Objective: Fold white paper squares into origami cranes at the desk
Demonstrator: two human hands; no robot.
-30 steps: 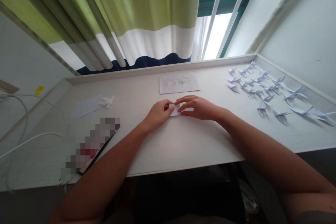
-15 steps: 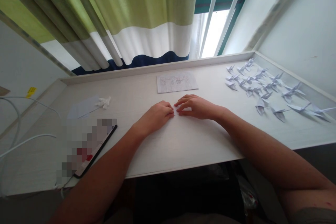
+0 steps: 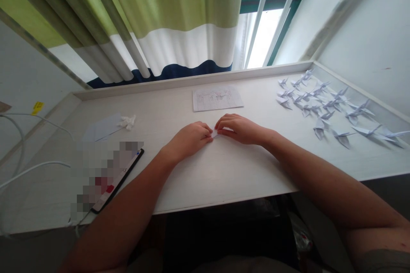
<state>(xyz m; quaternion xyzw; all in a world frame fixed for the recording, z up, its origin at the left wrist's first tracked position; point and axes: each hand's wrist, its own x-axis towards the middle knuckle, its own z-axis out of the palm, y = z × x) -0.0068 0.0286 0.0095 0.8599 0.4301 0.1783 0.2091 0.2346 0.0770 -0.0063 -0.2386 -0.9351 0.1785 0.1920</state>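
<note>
A small piece of folded white paper point(image 3: 215, 132) lies between my hands over the middle of the desk, mostly hidden by the fingers. My left hand point(image 3: 194, 137) grips its left side, fingers curled and pressed together. On the other side, my right hand point(image 3: 237, 128) pinches the paper between thumb and fingertips. The exact shape of the folds is too small to make out. Several white paper cranes point(image 3: 320, 98) stand in a loose group at the right of the desk.
Behind my hands lies a printed sheet point(image 3: 218, 98) with a table on it. White paper sheets point(image 3: 104, 128) and a crumpled tissue point(image 3: 128, 122) are at the left. A tablet-like device point(image 3: 120, 179), partly blurred, lies by my left forearm. White cables point(image 3: 35, 168) run along the left edge.
My right hand's fingers have drawn together onto the paper, and more of its white surface shows between the hands. The whole view has shifted slightly.
</note>
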